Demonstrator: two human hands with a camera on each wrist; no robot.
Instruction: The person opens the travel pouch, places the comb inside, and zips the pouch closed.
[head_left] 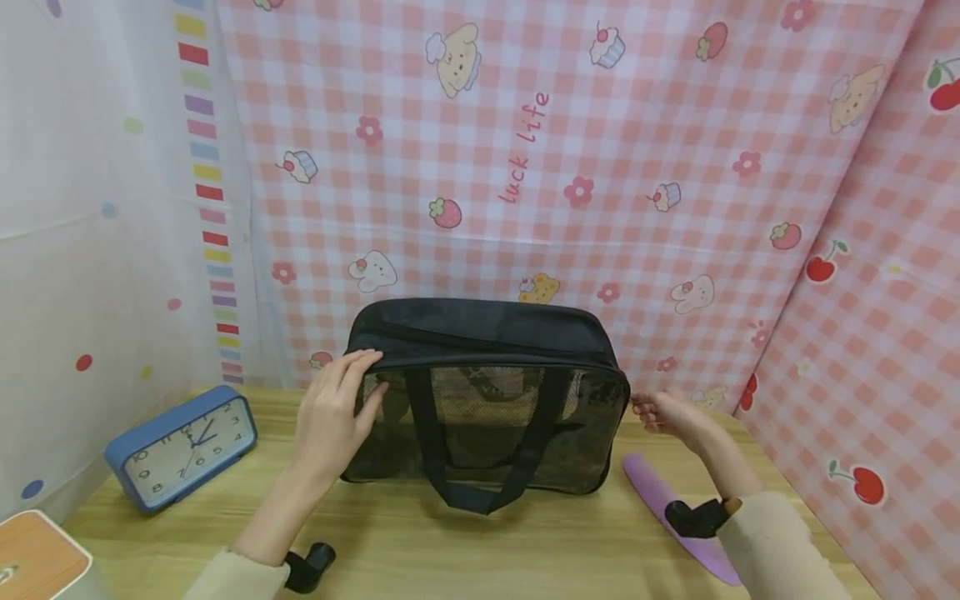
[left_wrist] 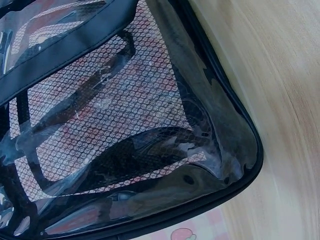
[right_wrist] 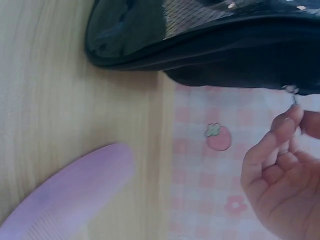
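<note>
A black bag [head_left: 517, 433] with clear panels, a mesh section and a dark carrying strap [head_left: 480, 498] stands on the table. At its upper left corner my left hand [head_left: 333, 408] holds the rim, fingers over the top edge and thumb against the front. My right hand [head_left: 671, 414] is by the bag's right end. In the right wrist view, the thumb and fingertips of that hand pinch a small zipper pull [right_wrist: 291, 89] at the bag's dark edge. The left wrist view shows the clear panel [left_wrist: 230, 145] and mesh [left_wrist: 145, 100] close up, without the hand.
A purple comb [head_left: 648, 483] lies to the right, partly under my right forearm. On the left stands a blue alarm clock [head_left: 187, 446]. A white box with a wood-toned top [head_left: 45, 554] is at the lower left. Pink checkered cloth [head_left: 480, 150] hangs behind the table.
</note>
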